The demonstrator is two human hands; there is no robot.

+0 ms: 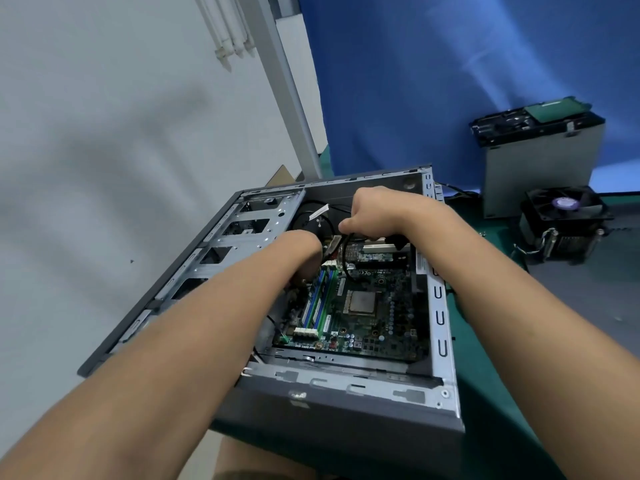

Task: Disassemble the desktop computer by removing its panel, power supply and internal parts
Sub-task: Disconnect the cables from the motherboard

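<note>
The desktop computer (346, 407) lies open on the tabletop (485, 393) beneath both hands, its green motherboard (367, 330) exposed. The right hand (377, 213) grips a black cable (343, 252). The left hand (301, 251) hides its fingers, so I cannot tell its grasp.

The case (437, 306) has a frame of bare, dull silver metal and a matt dark grey outer shell. The motherboard (381, 327) is a faintly glossy green board, its processor lid (362, 302) dull metal. The surface (485, 375) has a matt green covering; smooth blue cloth (398, 81) hangs at the far side.
</note>
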